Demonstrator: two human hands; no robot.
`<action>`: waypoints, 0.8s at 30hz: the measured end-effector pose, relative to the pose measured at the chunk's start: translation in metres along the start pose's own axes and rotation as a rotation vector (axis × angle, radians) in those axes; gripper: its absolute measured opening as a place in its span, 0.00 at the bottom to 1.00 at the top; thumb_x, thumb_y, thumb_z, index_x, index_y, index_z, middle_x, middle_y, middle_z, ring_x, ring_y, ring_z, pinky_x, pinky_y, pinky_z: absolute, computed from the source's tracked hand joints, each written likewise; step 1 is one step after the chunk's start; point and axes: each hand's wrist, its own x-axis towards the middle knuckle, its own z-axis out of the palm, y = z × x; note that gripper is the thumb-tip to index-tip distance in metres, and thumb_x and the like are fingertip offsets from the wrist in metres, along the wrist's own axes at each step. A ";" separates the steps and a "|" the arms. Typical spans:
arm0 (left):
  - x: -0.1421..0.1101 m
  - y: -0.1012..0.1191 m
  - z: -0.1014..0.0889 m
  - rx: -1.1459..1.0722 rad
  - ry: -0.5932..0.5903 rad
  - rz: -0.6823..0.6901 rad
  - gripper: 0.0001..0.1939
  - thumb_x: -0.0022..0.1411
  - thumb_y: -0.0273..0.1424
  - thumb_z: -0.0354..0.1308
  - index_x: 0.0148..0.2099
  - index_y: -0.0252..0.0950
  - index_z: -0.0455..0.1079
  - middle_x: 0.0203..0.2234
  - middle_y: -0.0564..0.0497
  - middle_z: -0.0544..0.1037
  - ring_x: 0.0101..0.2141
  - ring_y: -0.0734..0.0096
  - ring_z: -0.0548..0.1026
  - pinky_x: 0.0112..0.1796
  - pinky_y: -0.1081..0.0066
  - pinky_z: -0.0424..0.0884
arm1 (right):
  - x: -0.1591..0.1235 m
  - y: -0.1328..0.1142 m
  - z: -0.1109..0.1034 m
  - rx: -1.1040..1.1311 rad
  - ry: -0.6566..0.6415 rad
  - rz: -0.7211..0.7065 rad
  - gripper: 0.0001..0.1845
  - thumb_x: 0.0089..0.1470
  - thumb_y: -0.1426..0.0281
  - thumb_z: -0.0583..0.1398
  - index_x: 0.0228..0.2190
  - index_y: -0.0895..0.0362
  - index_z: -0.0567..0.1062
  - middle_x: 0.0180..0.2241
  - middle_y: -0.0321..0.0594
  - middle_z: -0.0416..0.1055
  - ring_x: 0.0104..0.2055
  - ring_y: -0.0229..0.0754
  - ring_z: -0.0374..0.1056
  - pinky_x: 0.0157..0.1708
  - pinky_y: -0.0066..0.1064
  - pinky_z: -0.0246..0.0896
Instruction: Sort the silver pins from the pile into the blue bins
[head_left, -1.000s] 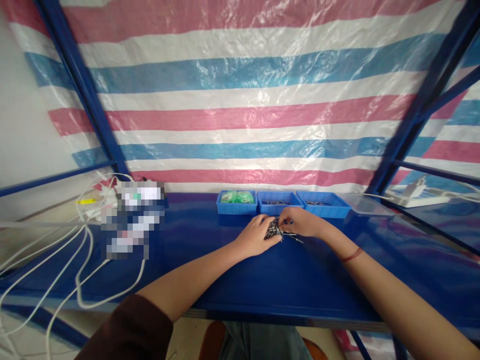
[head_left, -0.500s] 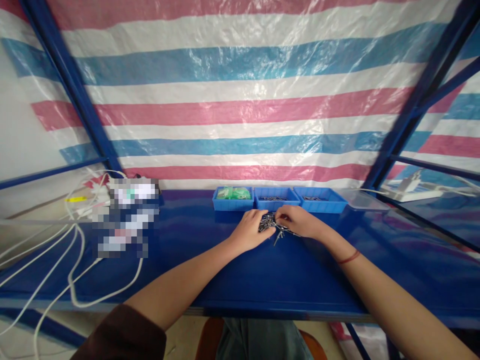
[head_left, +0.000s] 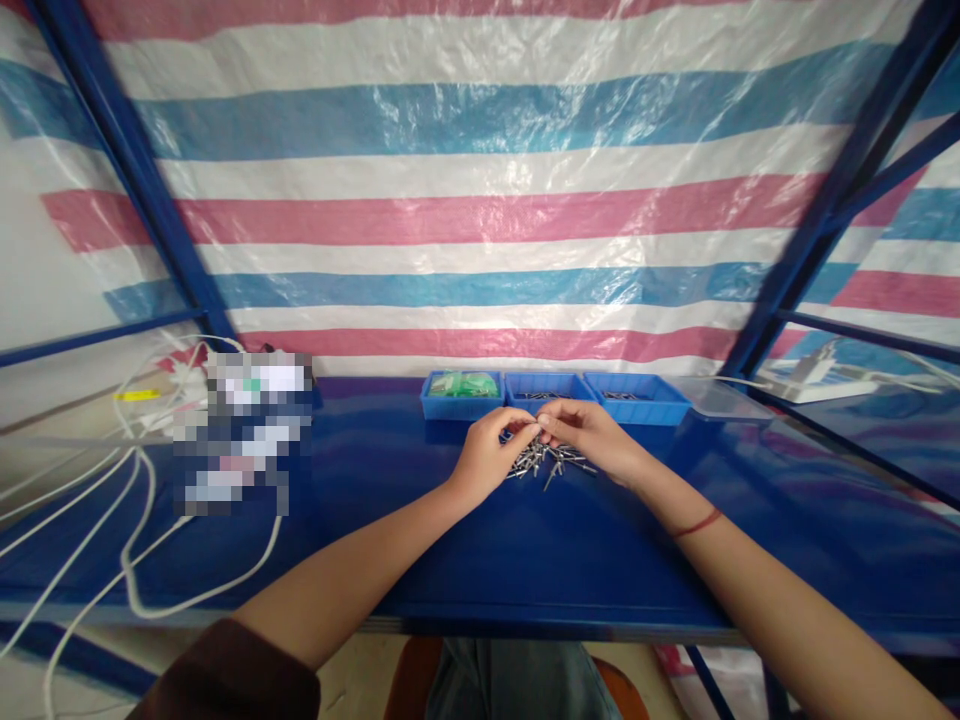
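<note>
A heap of thin, silvery metal pieces (head_left: 534, 461), pin-like or screw-like, lies loose on the blue tabletop (head_left: 555, 560). Just above its far side, my left hand (head_left: 495, 450) curls with thumb and fingers pinched together. My right hand (head_left: 589, 430) comes in from the other side, its fingertips also pinched and meeting those of the left. Whatever sits between the fingertips is too small and covered to make out. Directly behind the hands stands the middle blue bin (head_left: 551, 385), with a few similar metal pieces inside.
Left of the middle bin is a blue bin (head_left: 461, 405) holding green plastic packets; on its right, another blue bin (head_left: 645, 410) has a few metal pieces. A clear lid (head_left: 724, 400) lies further right. White cables (head_left: 142, 560) and a pixelated area fill the left end.
My left hand has lifted off the heap and closed its fingers. My right hand has moved left, and both sets of fingertips now meet above the metal pieces, which show more fully.
</note>
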 end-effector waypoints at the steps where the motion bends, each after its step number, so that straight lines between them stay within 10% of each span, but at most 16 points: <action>1: 0.000 0.001 0.000 -0.002 0.009 0.004 0.07 0.59 0.34 0.54 0.36 0.37 0.70 0.30 0.53 0.76 0.32 0.72 0.72 0.37 0.72 0.68 | -0.001 -0.001 0.001 0.015 -0.010 0.006 0.18 0.45 0.55 0.61 0.27 0.59 0.72 0.23 0.36 0.68 0.27 0.35 0.64 0.30 0.29 0.61; 15: 0.004 0.002 -0.005 0.020 0.080 0.046 0.05 0.59 0.30 0.53 0.34 0.36 0.69 0.28 0.52 0.73 0.31 0.74 0.70 0.35 0.73 0.67 | 0.000 -0.003 -0.001 0.014 -0.001 -0.025 0.15 0.46 0.60 0.61 0.30 0.59 0.70 0.25 0.36 0.68 0.27 0.35 0.64 0.29 0.29 0.61; 24: 0.004 -0.015 0.000 0.072 -0.008 -0.027 0.09 0.59 0.33 0.53 0.43 0.37 0.66 0.32 0.52 0.74 0.34 0.71 0.72 0.38 0.70 0.68 | 0.000 -0.005 -0.021 -0.597 0.159 -0.252 0.15 0.54 0.62 0.53 0.28 0.59 0.73 0.26 0.39 0.72 0.28 0.38 0.65 0.29 0.29 0.59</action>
